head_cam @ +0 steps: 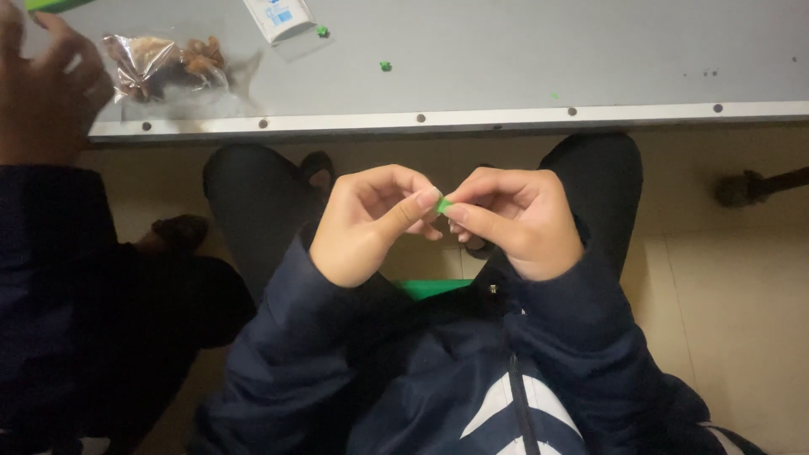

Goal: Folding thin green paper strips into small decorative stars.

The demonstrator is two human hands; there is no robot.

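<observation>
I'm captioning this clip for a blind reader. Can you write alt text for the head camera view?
Seen from above, a seated person's left hand and right hand pinch a small green piece between their fingertips over the lap. Ahead, a grey table holds a clear snack bag and green bits; another person's hand is at far left.

green scrap (442, 205), grey table (522, 59), navy jacket w/ white stripes (472, 388)

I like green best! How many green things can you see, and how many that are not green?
Green, small piece pinched between the left hand and right hand: 1
Green, bits on the grey table: 2
Green, flat thing on the lap: 1
Not green, clear snack bag: 1
Not green, white packet: 1
Total: 6
</observation>
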